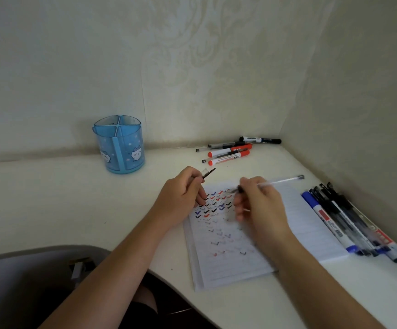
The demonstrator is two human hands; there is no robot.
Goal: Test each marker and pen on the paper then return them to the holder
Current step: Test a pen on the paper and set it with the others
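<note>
At the near left edge sits a dark grey rounded chair seat (pixel 26 264), below the curved front edge of a cream-white desk (pixel 74 210). One sheet of white lined paper (pixel 228 264) lies on the desk in front of the person. Its upper part is covered with rows of small black, red and blue tick marks.

Two bare hands are over the top of the sheet. The left hand (pixel 183 193) has its grip closed round one small clear pen cap with a black clip (pixel 208 173), fingertips touching the paper's left edge. The right hand (pixel 261 205) grips one slim clear gel pen (pixel 278 181), uncapped. Its tip points down-left over the tick marks and its tail slants up to the right. This hand is blurred.

Just right of the paper lies a bundle of pens and markers with one blue-capped white marker (pixel 323 217) on its near side. The rest overlap too much to count.

Further back, near the wall, is a second heap: two red-capped white markers (pixel 229 154), one black-capped white marker (pixel 260 140) and a few thin clear pens.

To the far left stands one translucent blue round holder with cat pictures (pixel 121 148), upright and divided into compartments, well apart from both heaps. Pale patterned wallpaper (pixel 192 67) covers the two walls meeting at the desk's right corner.
</note>
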